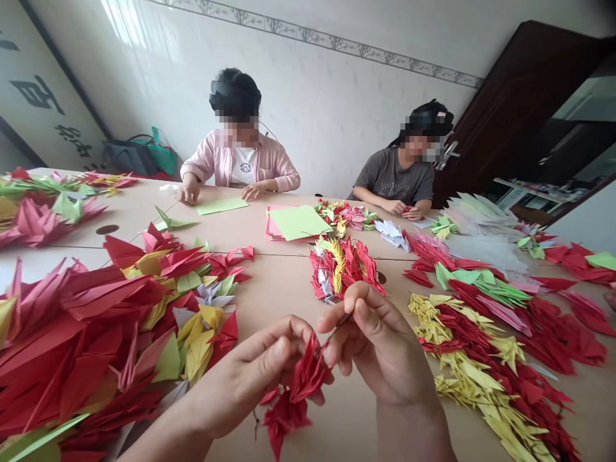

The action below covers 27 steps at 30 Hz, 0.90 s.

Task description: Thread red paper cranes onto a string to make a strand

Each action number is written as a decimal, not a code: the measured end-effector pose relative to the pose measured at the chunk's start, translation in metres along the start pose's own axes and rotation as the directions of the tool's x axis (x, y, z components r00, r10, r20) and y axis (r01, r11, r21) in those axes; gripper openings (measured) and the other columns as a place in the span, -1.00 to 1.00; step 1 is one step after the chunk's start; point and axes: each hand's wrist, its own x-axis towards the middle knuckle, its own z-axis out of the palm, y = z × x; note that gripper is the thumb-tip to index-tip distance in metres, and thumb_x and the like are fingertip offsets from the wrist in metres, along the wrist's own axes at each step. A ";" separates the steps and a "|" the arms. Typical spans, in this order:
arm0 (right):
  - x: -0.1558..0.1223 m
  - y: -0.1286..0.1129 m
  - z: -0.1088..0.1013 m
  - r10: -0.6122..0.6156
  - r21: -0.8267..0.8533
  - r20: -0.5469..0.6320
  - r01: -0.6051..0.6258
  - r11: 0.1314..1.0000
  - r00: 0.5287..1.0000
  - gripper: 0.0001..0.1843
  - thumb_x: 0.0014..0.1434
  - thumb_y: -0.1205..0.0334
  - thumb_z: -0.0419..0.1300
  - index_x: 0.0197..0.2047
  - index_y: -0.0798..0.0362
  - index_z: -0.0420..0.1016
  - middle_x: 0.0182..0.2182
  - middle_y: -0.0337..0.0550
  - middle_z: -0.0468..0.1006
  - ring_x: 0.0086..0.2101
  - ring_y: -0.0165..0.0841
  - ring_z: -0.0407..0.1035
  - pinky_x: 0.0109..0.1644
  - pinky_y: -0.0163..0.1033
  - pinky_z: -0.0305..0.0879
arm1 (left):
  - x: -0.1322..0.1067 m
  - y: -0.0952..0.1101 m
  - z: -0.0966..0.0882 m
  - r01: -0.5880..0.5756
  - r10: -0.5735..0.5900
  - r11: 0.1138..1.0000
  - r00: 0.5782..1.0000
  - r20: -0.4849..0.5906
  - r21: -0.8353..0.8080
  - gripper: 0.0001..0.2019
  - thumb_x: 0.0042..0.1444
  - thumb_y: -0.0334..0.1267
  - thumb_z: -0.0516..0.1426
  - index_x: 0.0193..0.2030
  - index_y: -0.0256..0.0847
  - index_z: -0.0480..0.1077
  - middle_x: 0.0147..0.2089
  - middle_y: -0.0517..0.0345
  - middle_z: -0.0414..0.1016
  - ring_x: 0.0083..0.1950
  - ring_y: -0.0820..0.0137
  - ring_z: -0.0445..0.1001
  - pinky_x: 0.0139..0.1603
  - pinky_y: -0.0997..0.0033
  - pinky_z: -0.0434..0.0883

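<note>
My left hand pinches a bunch of red folded papers above the near middle of the table; my right hand holds a thin dark strand between fingertips, just beside it. A heap of folded paper lies left; 2 people sit opposite.

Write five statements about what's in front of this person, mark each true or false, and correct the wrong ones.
1. The left hand holds red folded paper. True.
2. The right hand holds scissors. False: the right hand pinches a thin dark strand.
3. A light green sheet tops a stack of paper. True.
4. Both shirts opposite are pink. False: there is one pink shirt and one dark grey shirt.
5. Yellow folded pieces lie to the right of the right hand. True.
</note>
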 end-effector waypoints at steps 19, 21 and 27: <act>-0.013 -0.005 -0.006 -0.089 -0.584 -0.144 -0.012 0.812 0.986 -0.86 0.29 0.08 0.21 -0.17 -0.07 0.51 -0.44 -0.30 0.42 -0.41 -0.49 0.29 -0.30 -0.39 0.24 | -0.005 0.010 0.006 0.052 0.040 0.954 0.954 -0.297 0.296 -0.67 0.12 -0.06 0.25 -0.01 -0.11 0.44 -0.35 0.24 0.31 -0.43 0.56 0.20 -0.47 0.61 0.25; -0.013 -0.009 -0.003 -0.064 -0.725 -0.144 -0.061 0.686 0.988 -0.84 0.28 0.06 0.21 -0.13 -0.10 0.53 -0.40 -0.28 0.44 -0.38 -0.46 0.30 -0.27 -0.37 0.23 | -0.007 0.010 0.005 0.060 0.041 0.951 0.948 -0.315 0.304 -0.65 0.12 -0.05 0.26 0.01 -0.10 0.42 -0.35 0.25 0.31 -0.45 0.57 0.19 -0.50 0.61 0.24; -0.011 -0.015 0.001 -0.020 -0.892 -0.044 -0.031 0.452 0.999 -0.77 0.31 0.08 0.16 -0.03 -0.11 0.55 -0.28 -0.21 0.51 -0.27 -0.38 0.40 -0.17 -0.32 0.30 | -0.010 0.012 0.007 0.073 0.050 0.947 0.929 -0.367 0.313 -0.61 0.08 0.00 0.27 -0.01 -0.10 0.40 -0.31 0.23 0.37 -0.49 0.59 0.16 -0.54 0.60 0.24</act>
